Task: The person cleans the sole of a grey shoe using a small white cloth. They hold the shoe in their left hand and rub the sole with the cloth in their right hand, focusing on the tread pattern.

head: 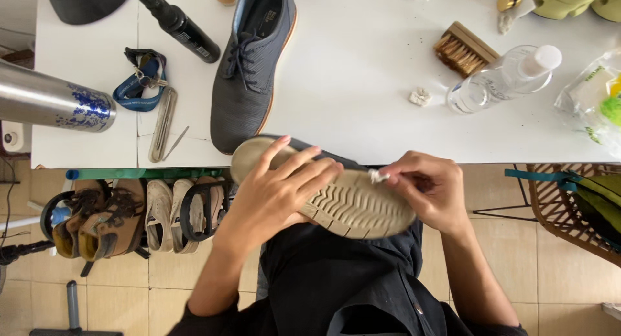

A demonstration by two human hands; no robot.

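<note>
My left hand (278, 190) grips a grey shoe (352, 206) turned sole up over my lap, fingers spread across its beige ridged sole. Pinched in the fingertips of my right hand (430, 187) is a small white wad (377, 176), pressed to the sole's upper edge. The matching grey lace-up shoe (252, 71) lies upright on the white table (362, 109) just beyond my hands.
On the table are a black spray bottle (178, 25), a steel flask (55, 100), a blue lanyard with keys (139, 84), a wooden brush (462, 49), a clear bottle (501, 80) and a white wad (420, 97). Shoes on a rack (129, 213) stand below left; a wicker basket (569, 206) stands right.
</note>
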